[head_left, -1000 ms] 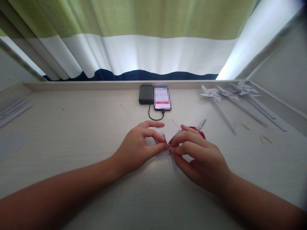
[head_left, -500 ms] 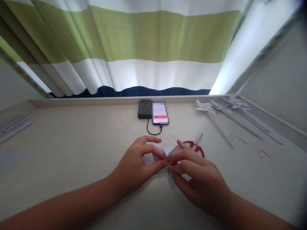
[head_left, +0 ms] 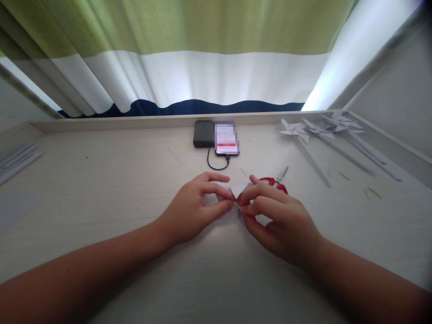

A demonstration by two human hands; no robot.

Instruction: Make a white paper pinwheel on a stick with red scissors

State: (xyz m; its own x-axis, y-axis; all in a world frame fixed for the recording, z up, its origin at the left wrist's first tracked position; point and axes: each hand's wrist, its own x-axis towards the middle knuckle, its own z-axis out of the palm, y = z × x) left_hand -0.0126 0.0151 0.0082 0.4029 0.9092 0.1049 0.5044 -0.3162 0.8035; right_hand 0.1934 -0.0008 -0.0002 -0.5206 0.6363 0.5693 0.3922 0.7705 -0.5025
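Both hands pinch a folded white paper piece at its centre: left hand and right hand fingertips meet there, keeping the folds together. The paper rests on the bench, with red-handled scissors just beyond the right hand.

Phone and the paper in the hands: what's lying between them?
In the head view, only the black cable loop and a thin paper sliver lie on the desk between the phone and the white paper.
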